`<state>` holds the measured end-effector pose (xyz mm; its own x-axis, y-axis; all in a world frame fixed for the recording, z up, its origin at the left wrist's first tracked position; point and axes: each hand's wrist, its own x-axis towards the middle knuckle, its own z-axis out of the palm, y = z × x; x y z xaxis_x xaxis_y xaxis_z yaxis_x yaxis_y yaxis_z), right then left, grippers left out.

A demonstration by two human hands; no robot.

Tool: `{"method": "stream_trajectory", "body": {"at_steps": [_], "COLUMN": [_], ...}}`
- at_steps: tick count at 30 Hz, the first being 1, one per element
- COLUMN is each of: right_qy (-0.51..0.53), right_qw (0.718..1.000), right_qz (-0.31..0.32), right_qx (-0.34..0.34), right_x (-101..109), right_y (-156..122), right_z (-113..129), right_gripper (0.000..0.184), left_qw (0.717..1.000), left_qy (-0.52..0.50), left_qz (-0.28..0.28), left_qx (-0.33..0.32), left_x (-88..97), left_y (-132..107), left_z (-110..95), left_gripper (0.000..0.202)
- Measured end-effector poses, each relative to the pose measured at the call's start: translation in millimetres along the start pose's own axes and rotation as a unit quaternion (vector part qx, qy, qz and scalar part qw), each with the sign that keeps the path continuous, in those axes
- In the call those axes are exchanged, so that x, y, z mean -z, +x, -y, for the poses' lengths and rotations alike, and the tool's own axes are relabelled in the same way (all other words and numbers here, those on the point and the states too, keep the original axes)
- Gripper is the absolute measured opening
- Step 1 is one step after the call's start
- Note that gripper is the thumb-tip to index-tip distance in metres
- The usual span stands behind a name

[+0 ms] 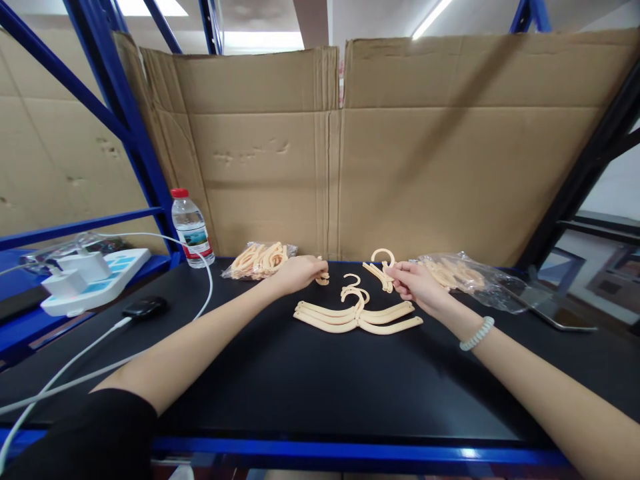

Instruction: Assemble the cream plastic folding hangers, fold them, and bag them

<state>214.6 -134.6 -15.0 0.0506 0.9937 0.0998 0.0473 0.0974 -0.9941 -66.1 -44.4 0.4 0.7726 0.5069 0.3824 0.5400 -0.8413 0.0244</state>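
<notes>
My right hand pinches a beige folding hanger, its arms folded down and its round hook pointing up. My left hand is closed at the far side of the table on another beige hanger, mostly hidden by the fingers. Between and nearer than the hands, several beige hangers lie unfolded in an overlapping stack, hooks facing the cardboard. Beside my left hand rests a clear plastic bag of folded hangers. A second clear bag with hangers lies behind my right wrist.
A water bottle with a red cap stands at the back left. White cables cross the left side near a power strip and a small black device. Cardboard walls off the back. A phone-like slab lies right.
</notes>
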Motion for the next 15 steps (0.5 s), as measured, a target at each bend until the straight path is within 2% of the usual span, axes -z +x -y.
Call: {"method": "stream_trajectory", "body": {"at_steps": [8,15], "right_qy": [0.033,0.041], "right_qw": [0.999,0.998], "right_qz": [0.018,0.037], "right_qx": [0.012,0.023], "right_x": [-10.5,-27.1], "right_y": [-18.0,-33.3], "right_z": [14.4,18.4], "right_gripper": [0.041,0.041], "left_qw": [0.995,0.966], "left_qy": [-0.018,-0.18], "left_qz": [-0.098,-0.181], "left_qx": [-0.016,-0.04], "left_x": [7.3,10.0], "left_y": [-12.3,-28.3], "left_z": [-18.4,-55.7], "left_gripper": [0.025,0.016]}}
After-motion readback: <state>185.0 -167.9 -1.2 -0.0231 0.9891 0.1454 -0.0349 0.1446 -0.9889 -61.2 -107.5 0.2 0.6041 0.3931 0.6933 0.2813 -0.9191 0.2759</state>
